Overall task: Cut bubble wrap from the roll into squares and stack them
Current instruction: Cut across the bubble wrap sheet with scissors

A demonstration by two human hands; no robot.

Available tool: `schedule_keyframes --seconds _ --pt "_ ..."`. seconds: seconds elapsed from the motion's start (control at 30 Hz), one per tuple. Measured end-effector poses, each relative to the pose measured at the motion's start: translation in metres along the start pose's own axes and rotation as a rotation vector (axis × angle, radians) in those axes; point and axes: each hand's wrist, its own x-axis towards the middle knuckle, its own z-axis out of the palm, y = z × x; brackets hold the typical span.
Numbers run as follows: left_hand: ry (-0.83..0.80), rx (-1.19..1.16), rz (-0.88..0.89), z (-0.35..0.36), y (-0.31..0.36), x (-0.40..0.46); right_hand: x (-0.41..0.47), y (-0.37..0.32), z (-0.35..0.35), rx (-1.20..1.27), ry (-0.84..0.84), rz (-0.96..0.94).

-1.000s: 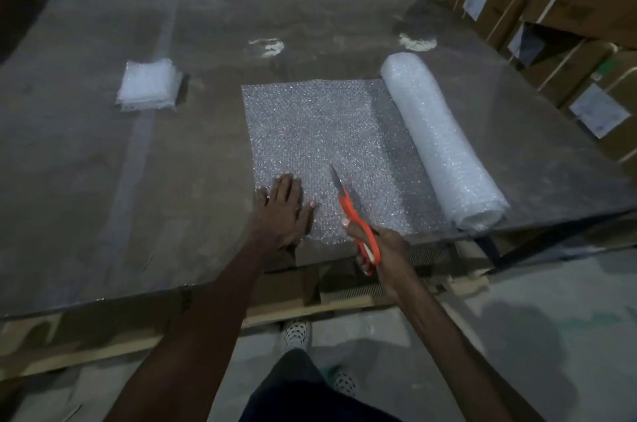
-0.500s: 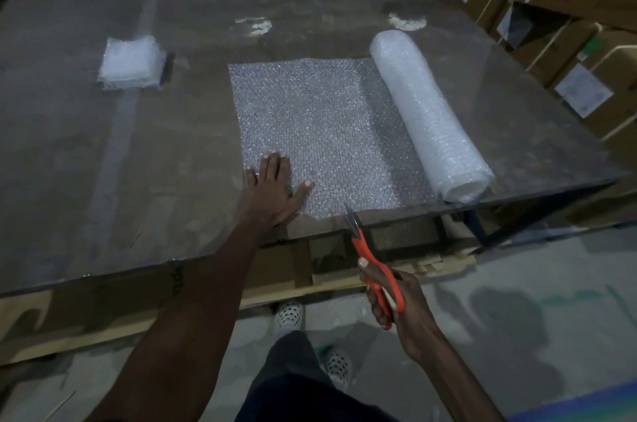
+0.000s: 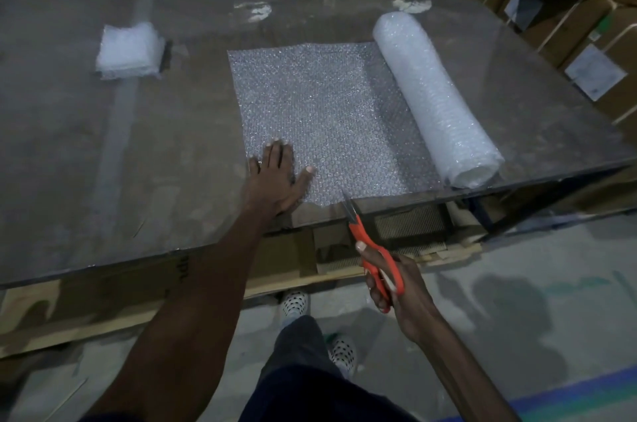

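A roll of bubble wrap point(image 3: 437, 100) lies on the right of the glass-topped table point(image 3: 103, 180), with a sheet point(image 3: 320, 111) unrolled from it to the left. My left hand point(image 3: 275, 180) lies flat, fingers spread, on the sheet's near left corner. My right hand point(image 3: 396, 287) grips orange-handled scissors point(image 3: 368, 249) in front of the table; the blade tips touch the sheet's near edge. A stack of cut squares point(image 3: 129, 50) sits at the far left.
Cardboard boxes with white labels point(image 3: 593, 73) are stacked along the right side. Wooden boards and a pallet point(image 3: 103, 314) lie under the table's near edge. My legs and dotted shoes point(image 3: 296, 304) stand on the grey floor below.
My right hand pulled the scissors back from over the sheet to its near edge, off the table front. My left hand stays pressed on the sheet.
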Motion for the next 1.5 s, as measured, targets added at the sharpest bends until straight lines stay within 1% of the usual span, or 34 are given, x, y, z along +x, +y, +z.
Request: schedule_keyframes --seconds 0.43,1.2,1.5 --pt "0.01 0.002 0.001 -0.001 0.001 -0.001 0.016 -0.001 0.008 -0.011 0.036 -0.047" --pt "-0.007 -0.022 -0.017 -0.002 0.003 -0.002 0.024 0.004 0.017 0.027 0.136 -0.031" --pt "-0.013 -0.03 -0.024 0.0 0.002 -0.001 0.028 -0.002 0.017 0.009 0.11 -0.043"
